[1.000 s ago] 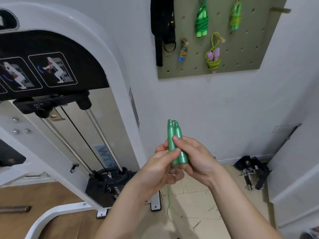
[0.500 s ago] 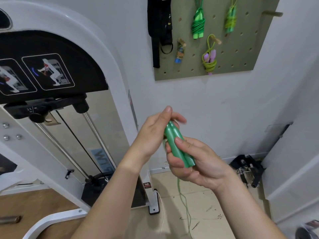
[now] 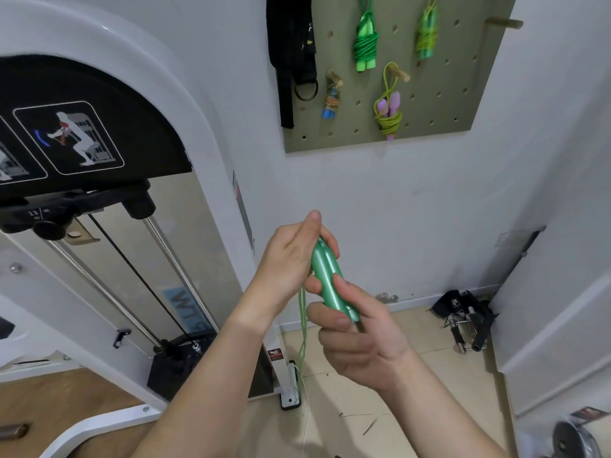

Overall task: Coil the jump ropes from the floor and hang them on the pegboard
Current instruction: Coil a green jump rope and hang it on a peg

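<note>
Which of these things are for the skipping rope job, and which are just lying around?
For the job: green handles, held in the right hand and left hand; their cord, dangling; pegboard; empty peg.

Just lying about: cable machine; black straps on the floor; grey disc.

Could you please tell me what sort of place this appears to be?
Most likely a small gym or home workout room: a cable weight machine with exercise diagrams, a pegboard hung with coiled jump ropes, and straps on the floor.
</note>
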Available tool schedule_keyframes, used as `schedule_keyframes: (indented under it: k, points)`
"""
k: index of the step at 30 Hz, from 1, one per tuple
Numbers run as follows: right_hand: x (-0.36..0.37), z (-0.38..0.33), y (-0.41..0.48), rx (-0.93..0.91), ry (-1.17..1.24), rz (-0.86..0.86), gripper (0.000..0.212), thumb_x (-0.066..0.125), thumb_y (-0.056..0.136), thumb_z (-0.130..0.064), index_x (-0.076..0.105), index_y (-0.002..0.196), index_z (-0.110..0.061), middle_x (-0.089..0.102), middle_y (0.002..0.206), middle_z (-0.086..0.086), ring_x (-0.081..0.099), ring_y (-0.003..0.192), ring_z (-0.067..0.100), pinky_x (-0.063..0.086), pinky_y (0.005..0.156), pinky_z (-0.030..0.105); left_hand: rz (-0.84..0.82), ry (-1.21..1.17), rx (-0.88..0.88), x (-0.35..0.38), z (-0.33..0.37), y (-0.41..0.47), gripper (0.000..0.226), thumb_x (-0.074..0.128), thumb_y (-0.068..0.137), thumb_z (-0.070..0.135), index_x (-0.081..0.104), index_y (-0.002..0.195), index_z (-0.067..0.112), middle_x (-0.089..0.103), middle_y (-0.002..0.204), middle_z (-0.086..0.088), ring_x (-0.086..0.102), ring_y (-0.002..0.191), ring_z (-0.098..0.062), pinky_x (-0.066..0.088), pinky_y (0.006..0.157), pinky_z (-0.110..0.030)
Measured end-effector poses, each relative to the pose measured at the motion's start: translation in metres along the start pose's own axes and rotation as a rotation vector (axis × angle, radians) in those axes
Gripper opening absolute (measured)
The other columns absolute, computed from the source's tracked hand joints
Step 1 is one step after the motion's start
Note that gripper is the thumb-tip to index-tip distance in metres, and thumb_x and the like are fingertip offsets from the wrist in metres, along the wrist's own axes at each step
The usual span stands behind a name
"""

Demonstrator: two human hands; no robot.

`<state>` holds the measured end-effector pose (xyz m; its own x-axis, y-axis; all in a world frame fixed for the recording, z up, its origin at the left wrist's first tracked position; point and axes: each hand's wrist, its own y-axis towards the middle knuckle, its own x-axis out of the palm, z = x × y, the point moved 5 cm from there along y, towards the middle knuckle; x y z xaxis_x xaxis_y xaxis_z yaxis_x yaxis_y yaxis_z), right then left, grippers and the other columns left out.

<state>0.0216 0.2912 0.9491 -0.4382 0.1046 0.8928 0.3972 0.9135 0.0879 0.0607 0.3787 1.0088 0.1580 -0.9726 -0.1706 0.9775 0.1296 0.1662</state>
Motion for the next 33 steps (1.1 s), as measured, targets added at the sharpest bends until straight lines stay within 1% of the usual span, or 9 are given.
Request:
schedule_keyframes:
  k: [5, 9, 11, 15, 20, 25, 29, 31, 33]
  points:
    - [0.001, -0.006, 0.0, -0.105, -0.211, 0.193, 0.019, 0.068, 0.084, -0.037, 0.061, 0.083, -0.019, 0.038, 0.051, -0.007, 0.028, 0.032, -0.001, 0.018, 0.031, 0.011, -0.003, -0.152, -0.08, 0.008, -0.004, -0.002, 0.05, 0.034, 0.099, 0.044, 0.059, 0.076, 0.007, 0.042, 0.04, 0.006, 0.04, 0.034, -0.007, 0.032, 0.036, -0.017]
    - [-0.001, -0.022, -0.003, -0.253, -0.233, 0.343, 0.018, 0.053, 0.092, -0.028, 0.056, 0.082, -0.014, 0.038, 0.052, -0.002, 0.026, 0.033, 0.001, 0.018, 0.032, 0.011, 0.034, -0.246, -0.158, 0.016, -0.025, -0.003, 0.036, 0.036, 0.101, 0.038, 0.06, 0.099, 0.012, 0.046, 0.055, 0.002, 0.044, 0.053, -0.01, 0.042, 0.051, -0.02]
    - [-0.01, -0.036, -0.008, -0.313, -0.345, 0.489, 0.016, 0.054, 0.091, -0.024, 0.051, 0.08, -0.013, 0.038, 0.051, 0.0, 0.024, 0.035, 0.004, 0.016, 0.034, 0.012, -0.003, 0.026, -0.108, 0.019, -0.03, -0.005, 0.023, 0.039, 0.102, 0.024, 0.061, 0.101, 0.018, 0.053, 0.064, 0.004, 0.049, 0.058, -0.01, 0.043, 0.057, -0.021]
    - [-0.026, -0.059, -0.022, -0.285, -0.947, 0.825, 0.026, 0.051, 0.099, -0.018, 0.043, 0.074, -0.016, 0.039, 0.057, 0.004, 0.027, 0.041, 0.01, 0.021, 0.04, 0.02, -0.136, 1.102, 0.2, 0.026, -0.022, -0.009, 0.039, 0.04, 0.09, 0.003, 0.048, 0.121, 0.024, 0.045, 0.082, 0.003, 0.045, 0.075, -0.019, 0.039, 0.065, -0.03]
    - [-0.03, -0.074, -0.024, -0.198, -1.66, 0.997, 0.021, 0.048, 0.097, -0.026, 0.046, 0.078, -0.017, 0.054, 0.069, 0.0, 0.05, 0.061, 0.018, 0.036, 0.054, 0.031, -0.294, 1.425, 0.296, 0.048, -0.005, -0.017, 0.04, 0.045, 0.08, -0.009, 0.05, 0.116, 0.007, 0.048, 0.102, -0.007, 0.035, 0.087, -0.02, 0.032, 0.069, -0.03]
    - [-0.026, -0.078, -0.027, 0.073, -2.114, 0.939, 0.01, 0.041, 0.093, -0.021, 0.039, 0.085, -0.016, 0.055, 0.075, 0.002, 0.05, 0.071, 0.03, 0.038, 0.057, 0.034, -0.335, 1.222, 0.458, 0.052, 0.006, -0.025, 0.031, 0.045, 0.078, -0.006, 0.045, 0.103, 0.012, 0.052, 0.079, -0.006, 0.045, 0.078, -0.024, 0.045, 0.068, -0.038]
    - [-0.014, -0.073, -0.028, 0.25, -2.326, 0.779, 0.028, 0.039, 0.098, -0.048, 0.041, 0.091, -0.02, 0.059, 0.082, 0.004, 0.058, 0.082, 0.032, 0.037, 0.061, 0.034, -0.313, 1.109, 0.547, 0.043, 0.018, -0.02, 0.027, 0.058, 0.077, 0.004, 0.042, 0.093, 0.018, 0.055, 0.065, -0.003, 0.05, 0.062, -0.027, 0.045, 0.057, -0.039]
    - [-0.007, -0.076, -0.03, 0.303, -2.445, 0.713, 0.047, 0.039, 0.093, -0.063, 0.049, 0.105, -0.019, 0.062, 0.09, 0.005, 0.061, 0.089, 0.03, 0.038, 0.063, 0.035, -0.301, 1.046, 0.505, 0.037, 0.026, -0.014, 0.022, 0.068, 0.078, 0.015, 0.048, 0.085, 0.02, 0.058, 0.068, 0.002, 0.051, 0.064, -0.022, 0.045, 0.061, -0.035]
    - [0.0, -0.079, -0.034, 0.318, -2.519, 0.634, 0.052, 0.032, 0.091, -0.069, 0.049, 0.098, -0.02, 0.052, 0.076, -0.001, 0.057, 0.079, 0.027, 0.036, 0.061, 0.034, -0.307, 0.995, 0.381, 0.027, 0.028, -0.005, 0.019, 0.076, 0.075, 0.025, 0.058, 0.078, 0.02, 0.059, 0.067, 0.005, 0.051, 0.064, -0.014, 0.042, 0.061, -0.026]
